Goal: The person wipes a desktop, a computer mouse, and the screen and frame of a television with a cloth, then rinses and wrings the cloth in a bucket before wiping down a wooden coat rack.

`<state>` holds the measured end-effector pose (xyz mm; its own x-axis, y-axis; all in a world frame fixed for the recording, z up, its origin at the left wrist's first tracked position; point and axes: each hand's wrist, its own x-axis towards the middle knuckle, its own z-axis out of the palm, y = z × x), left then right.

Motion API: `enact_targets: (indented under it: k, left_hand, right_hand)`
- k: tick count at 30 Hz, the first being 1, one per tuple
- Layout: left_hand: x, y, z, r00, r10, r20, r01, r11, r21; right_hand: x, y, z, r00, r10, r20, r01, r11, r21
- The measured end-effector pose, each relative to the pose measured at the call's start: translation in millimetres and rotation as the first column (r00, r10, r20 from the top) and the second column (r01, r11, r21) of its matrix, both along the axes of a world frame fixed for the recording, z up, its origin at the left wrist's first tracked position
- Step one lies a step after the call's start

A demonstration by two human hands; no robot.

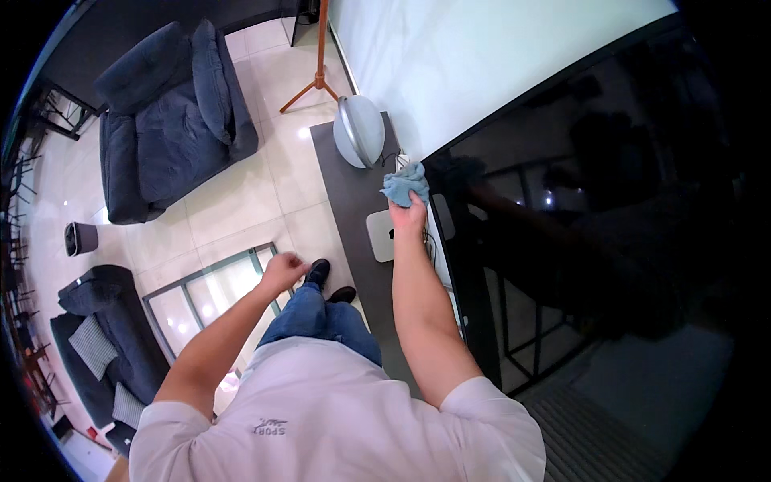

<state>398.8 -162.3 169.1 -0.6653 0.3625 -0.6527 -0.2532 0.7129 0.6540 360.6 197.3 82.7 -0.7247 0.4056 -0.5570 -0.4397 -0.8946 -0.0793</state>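
A crumpled light-blue cloth (402,182) is gripped in my right hand (411,212), at the lower left edge of a large black television screen (578,211). Below that wrist, a flat silver computer box (378,240) lies on the dark grey cabinet top (355,223), partly covered by my forearm. My left hand (282,274) hangs empty over the floor, near my shoe, with its fingers loosely curled and a little apart. A white rounded speaker with a silver band (359,131) stands farther along the cabinet, beyond the cloth.
Cables and a white plug (402,161) lie by the wall behind the cloth. A glass-topped table (223,289) is at my left. Farther off are a dark armchair (174,132), a sofa (114,313), a small bin (82,238) and a wooden tripod stand (320,78).
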Motion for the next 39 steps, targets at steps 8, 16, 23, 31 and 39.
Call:
enact_targets:
  k: [8,16,23,31,39]
  left_hand:
    - [-45.2,156.4,40.8,0.744,0.272,0.611,-0.606,0.659,0.445]
    - [-64.3,208.8,-26.1,0.712,0.269,0.648,-0.638,0.634,0.437]
    - [-109.6,284.7,-107.4,0.782,0.442,0.440,-0.597,0.733,0.326]
    - [-118.2,376.2,-96.8,0.523,0.175,0.834,-0.717,0.620,0.319]
    - [-194.0,370.1,-14.7,0.990,0.068,0.126,-0.136,0.731,0.669]
  right_hand:
    - [66.2,-57.2,83.3,0.932,0.355,0.068,-0.361,0.904,0.230]
    - [77.7,-52.3,96.8,0.672,0.223,0.706,-0.722,0.409,0.558]
    - [160.7,-54.3,111.7,0.423,0.255,0.869,-0.906,0.114,0.408]
    - [260.0,-61.6,114.0,0.373,0.206,0.905,-0.912,0.262,0.317]
    - [228.4,-49.3,113.8,0.343,0.146,0.928,-0.933,0.167,0.319]
